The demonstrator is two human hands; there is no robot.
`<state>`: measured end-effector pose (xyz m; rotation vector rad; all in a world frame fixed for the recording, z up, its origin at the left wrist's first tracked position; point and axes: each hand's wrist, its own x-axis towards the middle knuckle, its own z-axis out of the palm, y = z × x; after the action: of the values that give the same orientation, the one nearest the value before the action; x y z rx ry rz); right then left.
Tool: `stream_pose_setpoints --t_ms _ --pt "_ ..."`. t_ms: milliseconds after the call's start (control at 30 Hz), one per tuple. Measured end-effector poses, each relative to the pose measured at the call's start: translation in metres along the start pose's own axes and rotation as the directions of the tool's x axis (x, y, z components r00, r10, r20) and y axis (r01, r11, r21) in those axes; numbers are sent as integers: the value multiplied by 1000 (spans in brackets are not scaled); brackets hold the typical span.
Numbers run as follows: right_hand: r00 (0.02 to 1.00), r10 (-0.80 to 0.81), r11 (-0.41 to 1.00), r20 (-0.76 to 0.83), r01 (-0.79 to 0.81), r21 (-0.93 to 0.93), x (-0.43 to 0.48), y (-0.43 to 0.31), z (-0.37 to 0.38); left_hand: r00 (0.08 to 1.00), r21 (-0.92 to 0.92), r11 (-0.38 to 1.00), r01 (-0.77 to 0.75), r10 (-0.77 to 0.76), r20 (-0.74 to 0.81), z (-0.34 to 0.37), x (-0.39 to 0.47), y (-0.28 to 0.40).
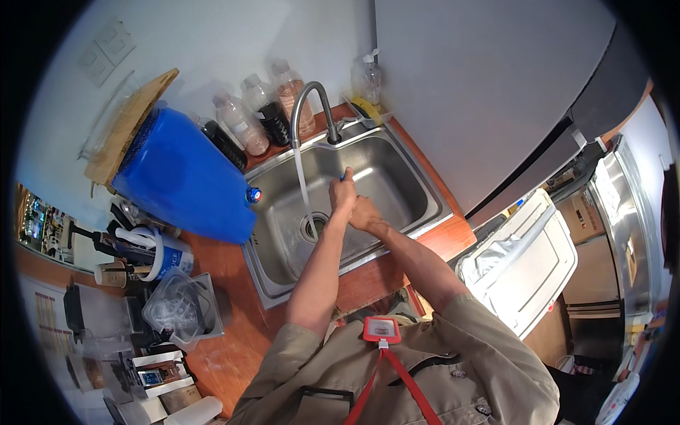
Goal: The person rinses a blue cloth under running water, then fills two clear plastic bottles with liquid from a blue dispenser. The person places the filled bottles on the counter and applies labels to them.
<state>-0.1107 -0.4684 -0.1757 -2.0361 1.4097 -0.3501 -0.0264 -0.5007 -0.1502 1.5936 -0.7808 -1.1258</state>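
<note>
My left hand [342, 194] is closed above the stainless steel sink [393, 175], thumb extended. A small blue object [342, 178] shows beside that thumb; most of it is hidden in the fist. Against the left wrist lies my right hand [366, 212], its fingers partly hidden behind the left, so its grip cannot be made out. From the curved metal faucet [313, 93], a stream of water [303, 183] runs down to the drain [314, 227], left of both hands.
A blue plastic jug [183, 175] stands left of the sink, near several plastic bottles [255, 114] along the wall. Clear plastic containers [178, 313] sit on the wooden counter [239, 329]. A grey refrigerator [489, 79] and a white lidded bin [531, 265] are to the right.
</note>
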Motion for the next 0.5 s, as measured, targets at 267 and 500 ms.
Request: stream_pose_setpoints --t_ms 267,500 --pt "996 72 947 -50 -52 318 -18 15 -48 901 -83 948 -307 318 295 2 -19 12" --pt "994 47 482 -102 67 874 -65 17 -119 558 167 545 -822 708 433 -24 -37 96"
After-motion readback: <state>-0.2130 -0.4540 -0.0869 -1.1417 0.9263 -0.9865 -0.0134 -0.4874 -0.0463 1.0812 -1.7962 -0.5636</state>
